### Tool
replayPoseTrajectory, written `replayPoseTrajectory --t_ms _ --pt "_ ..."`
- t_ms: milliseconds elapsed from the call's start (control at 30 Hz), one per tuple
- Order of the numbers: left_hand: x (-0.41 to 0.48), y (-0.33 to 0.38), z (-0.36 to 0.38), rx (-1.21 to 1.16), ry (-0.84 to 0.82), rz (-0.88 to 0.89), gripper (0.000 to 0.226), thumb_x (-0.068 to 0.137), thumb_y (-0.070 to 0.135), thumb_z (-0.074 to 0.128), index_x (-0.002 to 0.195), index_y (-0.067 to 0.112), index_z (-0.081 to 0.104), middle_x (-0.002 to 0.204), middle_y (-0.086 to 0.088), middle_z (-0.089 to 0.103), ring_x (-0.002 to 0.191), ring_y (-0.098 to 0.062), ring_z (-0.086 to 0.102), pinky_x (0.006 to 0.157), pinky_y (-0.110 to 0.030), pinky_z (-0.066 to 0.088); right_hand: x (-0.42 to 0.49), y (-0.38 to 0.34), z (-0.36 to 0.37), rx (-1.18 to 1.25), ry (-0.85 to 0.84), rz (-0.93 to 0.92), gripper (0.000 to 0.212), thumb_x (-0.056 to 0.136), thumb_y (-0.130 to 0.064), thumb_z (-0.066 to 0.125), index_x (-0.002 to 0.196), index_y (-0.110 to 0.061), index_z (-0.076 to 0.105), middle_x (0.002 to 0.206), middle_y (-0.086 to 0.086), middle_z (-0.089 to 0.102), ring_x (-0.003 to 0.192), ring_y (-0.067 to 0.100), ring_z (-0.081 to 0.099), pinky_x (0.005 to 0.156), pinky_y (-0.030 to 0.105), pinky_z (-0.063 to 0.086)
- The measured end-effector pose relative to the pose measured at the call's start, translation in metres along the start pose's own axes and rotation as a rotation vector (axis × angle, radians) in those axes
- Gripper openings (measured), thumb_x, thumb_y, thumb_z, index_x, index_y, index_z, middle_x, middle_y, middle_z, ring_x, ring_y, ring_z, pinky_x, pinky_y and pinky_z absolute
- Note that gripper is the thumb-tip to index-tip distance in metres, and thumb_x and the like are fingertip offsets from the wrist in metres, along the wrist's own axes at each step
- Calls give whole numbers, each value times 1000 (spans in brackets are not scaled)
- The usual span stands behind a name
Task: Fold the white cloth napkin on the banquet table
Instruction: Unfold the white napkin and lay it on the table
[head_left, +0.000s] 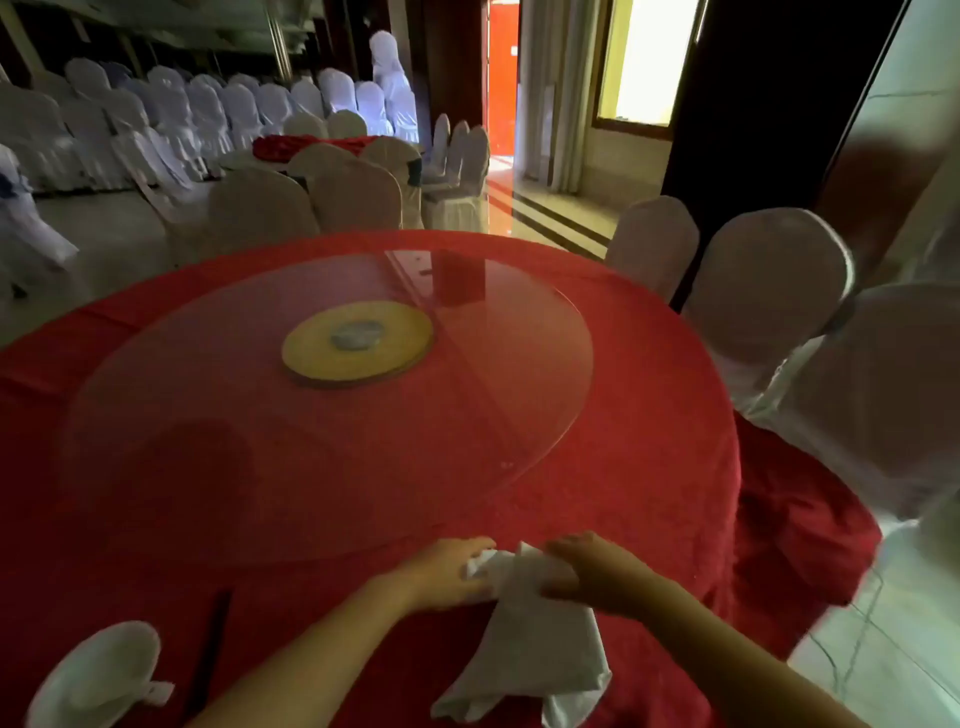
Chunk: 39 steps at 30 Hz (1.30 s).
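Head view: white napkin (524, 639) lies on the red tablecloth (623, 467) at 5 o'clock. Left hand (449, 574) and right hand (592, 577) pinch its far end, apparently mid-fold. Next: crease the gathered end flat.

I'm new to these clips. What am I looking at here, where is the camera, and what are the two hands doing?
There is one picture, from a camera worn on a person's head, looking down at a round table under a red tablecloth. No machine is involved, only bare hands. The left hand and right hand both grip the far end of a white cloth napkin, partly folded. A glass turntable sits mid-table; a dark stick-like item and a white object lie at left.
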<state>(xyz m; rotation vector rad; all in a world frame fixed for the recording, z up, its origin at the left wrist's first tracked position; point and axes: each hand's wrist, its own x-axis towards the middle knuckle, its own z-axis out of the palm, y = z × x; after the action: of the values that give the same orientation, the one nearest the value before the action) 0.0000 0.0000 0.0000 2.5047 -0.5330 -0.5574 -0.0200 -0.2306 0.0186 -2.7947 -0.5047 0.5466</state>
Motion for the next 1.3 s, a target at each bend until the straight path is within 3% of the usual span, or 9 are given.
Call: replayPoseTrajectory --t_ms 67,200,333,533,667,833,1000,1133,1300 --pt "0 4 32 -102 -85 13 68 82 30 61 142 26 29 146 -3 39 122 -5 42 89 -1 30 -3 -1 24 13 -36 59 57 85 -36 57 137 -22 36 138 5 47 123 24 47 100 37 41" --pt "-6 4 92 -141 -13 -66 68 81 21 57 142 27 28 153 1 24 139 -14 26 113 -28 27 -4 -7 72 149 71 167 42 85 -14 43 126 -21 51 126 6 56 114 25 55 93 35 44" --pt "-8 7 101 -348 148 -65 46 76 9 50 112 37 58 119 13 61 112 -7 56 96 -32 45 -3 -11 92 276 226 252 25 82 -17 45 96 -22 64 101 2 66 91 22 63 73 32 44" --pt "-11 8 91 -378 255 -153 24 86 10 47 100 27 55 95 2 69 89 -16 63 79 -36 50 5 -16 85 422 340 314 20 79 -18 49 85 -21 69 85 1 74 76 15 65 61 25 41" --pt "-11 16 64 -435 376 -124 7 91 18 51 95 19 57 79 4 65 77 -13 62 73 -31 48 14 -15 55 480 341 255 34 83 -19 55 55 -28 39 56 -12 50 56 9 49 46 18 29" --pt "-8 31 16 -437 597 -107 12 90 19 50 79 20 53 69 -1 61 68 -21 57 63 -34 41 19 -23 -1 696 437 248 11 80 -19 63 83 -21 52 80 -8 57 73 11 54 51 11 35" --pt "-17 50 -51 -631 766 -124 25 77 40 44 62 20 43 59 2 50 64 -19 48 62 -44 42 -3 -62 -85 745 438 -143 42 82 -28 67 119 -19 50 120 2 50 103 19 55 84 30 51" --pt "-27 65 -103 -706 845 -133 29 75 37 46 67 11 55 72 -10 64 73 -26 58 75 -49 48 -24 -90 -129 573 256 -316 47 75 -41 71 117 -36 52 133 -10 32 117 4 41 76 -2 40" --pt "-48 93 -156 -666 904 -155 32 67 36 46 61 5 52 67 -16 58 76 -28 55 69 -40 41 -26 -117 -165 317 718 -316 25 85 -17 64 108 -10 67 127 7 54 109 21 56 89 22 45"
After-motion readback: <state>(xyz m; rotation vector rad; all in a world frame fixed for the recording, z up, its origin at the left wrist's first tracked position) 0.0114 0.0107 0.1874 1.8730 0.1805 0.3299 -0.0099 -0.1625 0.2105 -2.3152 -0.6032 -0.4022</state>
